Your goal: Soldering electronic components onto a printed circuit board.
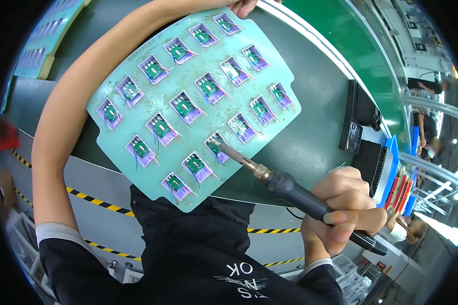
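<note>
My right hand (pixel 348 208) is closed around the black handle of a soldering iron (pixel 295 193). The iron's tip reaches down to a small green circuit board (pixel 216 145) seated in a purple housing, and seems to touch it; fine contact is too small to tell. Beneath it lies a tilted light-green tray (pixel 132 122) with rows of such housings, each with a circuit board and thin red and blue wires. My left arm curves round the tray's left side. At the far edge, my left hand (pixel 243 7) grips the tray, its fingers partly cut off by the picture's top.
The dark green work table (pixel 300 137) extends under the tray. At the right stand a black box-shaped device (pixel 352 129) and a blue bin (pixel 392 157) beside red things. Another filled tray (pixel 43 46) lies at the far left. Other people sit farther right.
</note>
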{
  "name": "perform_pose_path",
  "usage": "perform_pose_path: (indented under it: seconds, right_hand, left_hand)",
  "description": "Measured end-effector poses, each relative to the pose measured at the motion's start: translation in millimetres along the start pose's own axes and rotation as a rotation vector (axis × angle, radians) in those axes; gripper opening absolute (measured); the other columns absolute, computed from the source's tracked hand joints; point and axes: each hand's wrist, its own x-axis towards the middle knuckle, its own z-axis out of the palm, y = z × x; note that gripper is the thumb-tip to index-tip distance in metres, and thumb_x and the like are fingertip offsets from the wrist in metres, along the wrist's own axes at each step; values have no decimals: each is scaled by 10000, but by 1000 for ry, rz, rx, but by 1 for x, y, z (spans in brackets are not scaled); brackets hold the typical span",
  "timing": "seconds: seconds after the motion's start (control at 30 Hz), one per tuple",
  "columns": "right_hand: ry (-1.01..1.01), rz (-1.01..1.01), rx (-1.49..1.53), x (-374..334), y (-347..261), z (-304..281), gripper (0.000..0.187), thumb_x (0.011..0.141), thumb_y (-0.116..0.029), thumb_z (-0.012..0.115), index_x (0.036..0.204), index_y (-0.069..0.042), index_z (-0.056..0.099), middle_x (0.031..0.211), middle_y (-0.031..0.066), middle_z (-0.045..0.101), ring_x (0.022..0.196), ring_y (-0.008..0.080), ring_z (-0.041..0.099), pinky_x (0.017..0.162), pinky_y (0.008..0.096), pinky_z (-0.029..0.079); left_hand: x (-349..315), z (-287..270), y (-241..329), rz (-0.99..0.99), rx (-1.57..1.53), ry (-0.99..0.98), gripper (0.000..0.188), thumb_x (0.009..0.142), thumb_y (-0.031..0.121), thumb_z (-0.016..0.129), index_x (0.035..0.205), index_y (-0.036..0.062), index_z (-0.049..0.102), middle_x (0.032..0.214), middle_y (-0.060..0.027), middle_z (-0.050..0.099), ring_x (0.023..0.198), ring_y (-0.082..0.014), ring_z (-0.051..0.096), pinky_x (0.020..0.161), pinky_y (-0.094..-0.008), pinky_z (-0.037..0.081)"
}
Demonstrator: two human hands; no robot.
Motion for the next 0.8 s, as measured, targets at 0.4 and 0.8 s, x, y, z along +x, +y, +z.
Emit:
perform_pose_path:
  seconds: [0.4, 0.8]
  right_hand:
    - [-73, 57, 116, -1, 1, -9, 278, 878, -240, 551, 713, -17, 538, 494, 4, 449, 385, 134, 438, 342, 239, 310]
    - [-92, -8, 136, 2, 3, -8, 230, 879, -200, 551, 778, 3, 514, 495, 11, 454, 373, 122, 417, 325, 232, 294]
  left_hand:
    - [0, 0, -2, -17, -5, -8, 283, 947, 257, 444, 1031, 25, 584, 505, -4, 509, 415, -60, 427, 423, -190, 336]
    - [3, 2, -2, -25, -16, -2, 284, 948, 256, 441, 1032, 27, 588, 504, -13, 519, 406, -62, 424, 419, -191, 332]
